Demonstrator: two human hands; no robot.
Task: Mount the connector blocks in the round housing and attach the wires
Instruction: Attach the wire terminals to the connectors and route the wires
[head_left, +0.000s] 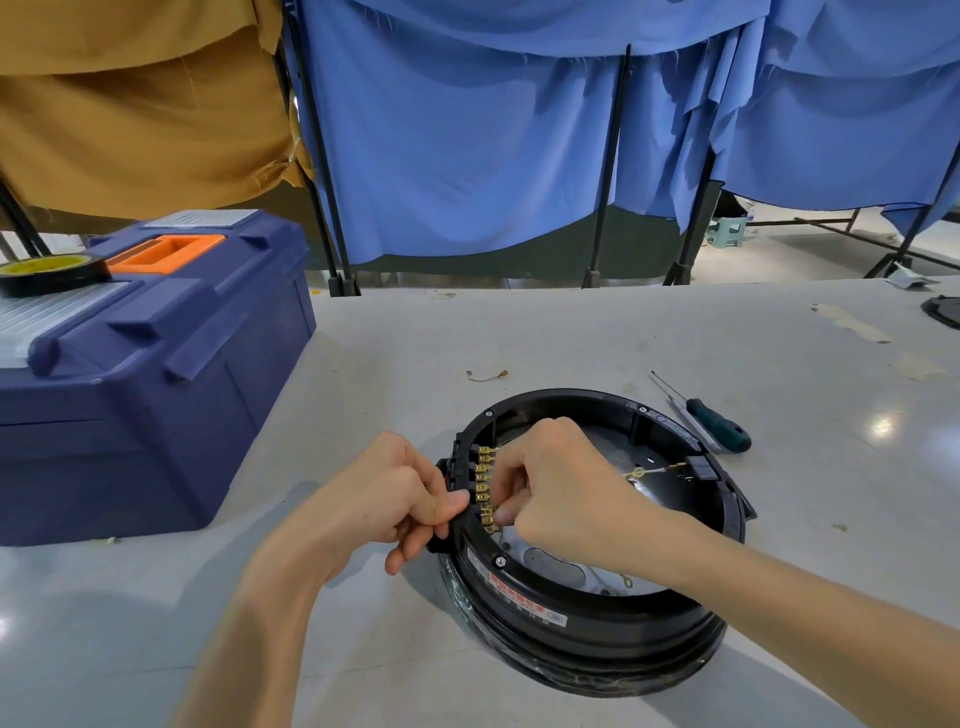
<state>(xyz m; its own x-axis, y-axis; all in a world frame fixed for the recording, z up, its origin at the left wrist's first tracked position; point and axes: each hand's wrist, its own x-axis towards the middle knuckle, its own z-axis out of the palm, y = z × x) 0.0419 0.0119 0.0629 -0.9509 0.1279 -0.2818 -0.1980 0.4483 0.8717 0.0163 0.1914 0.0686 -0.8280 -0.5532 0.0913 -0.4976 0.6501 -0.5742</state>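
The left hand (400, 493) is reaching in from the left side. Its grip is closing on the black connector block (458, 470), with the thumb lying on top and the fingers curling under the outside edge. The right hand (566, 483) is bending down over the round housing (597, 623). Its fingers are curling tight at the row of brass tabs (485, 475), and its grip seems to be pinching one of them, but the fingertips are mostly hiding behind the knuckles.

The housing is sitting on the desk (571, 338), close in front of the person, and the block is sitting in its left rim. The right arm is covering much of the inside. A thin wire (655, 471) with a gold ring end is poking out past that hand.

The housing is looking like hard, shiny black plastic, with a silvery metal floor. The tabs are small, flat and yellow. The desk is looking smooth and grey. A green-handled screwdriver (719, 423) is lying just beside the housing, and a blue plastic toolbox (156, 389) is standing to the left.
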